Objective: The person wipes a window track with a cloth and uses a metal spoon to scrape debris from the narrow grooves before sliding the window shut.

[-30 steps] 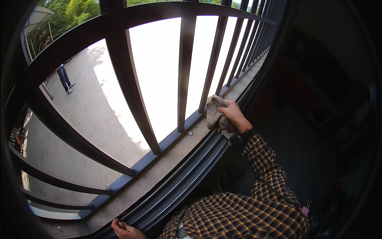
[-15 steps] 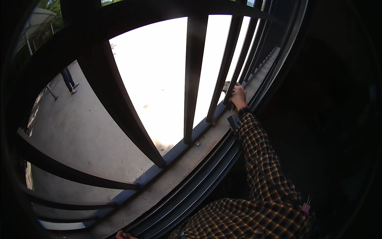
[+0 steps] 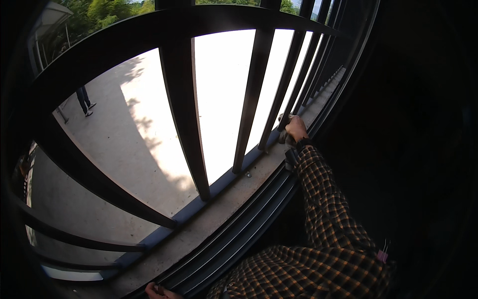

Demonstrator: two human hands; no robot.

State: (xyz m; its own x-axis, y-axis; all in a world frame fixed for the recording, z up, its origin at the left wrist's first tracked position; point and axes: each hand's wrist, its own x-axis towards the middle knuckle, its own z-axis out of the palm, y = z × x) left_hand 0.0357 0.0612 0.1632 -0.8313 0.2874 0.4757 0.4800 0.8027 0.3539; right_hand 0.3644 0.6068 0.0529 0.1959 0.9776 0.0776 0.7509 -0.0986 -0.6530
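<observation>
From the head view, my right hand (image 3: 297,128) has slid farther along the grey concrete window sill (image 3: 219,209) than it was a second ago, now stretched out at the end of my arm in its brown-and-orange checked sleeve (image 3: 323,199). The crumpled beige cleaning cloth (image 3: 284,133) that showed plainly under my palm then is now mostly hidden; only a dull scrap of it peeks out at the sill side of my knuckles. My fingers are curled down over it, closed on the cloth and pressing it to the sill at the foot of a dark metal window bar (image 3: 271,99). I judge the wiping stroke has carried on toward the far end, so the near stretch of sill is covered and the far part is left.

My left hand (image 3: 158,291) sits at the bottom edge, fingertips resting on the dark ribbed sliding track (image 3: 239,239); how far its fingers are open I cannot tell, since most of it is cut off.

For room: the sill is a narrow strip, hemmed by the row of bars on the outer side and the track on the inner side. Ahead it runs on unobstructed. A small pale speck of debris (image 3: 248,174) lies on the sill behind my right hand. Beyond the bars, a sunlit paved yard (image 3: 129,149) and a distant person's legs (image 3: 84,99).
</observation>
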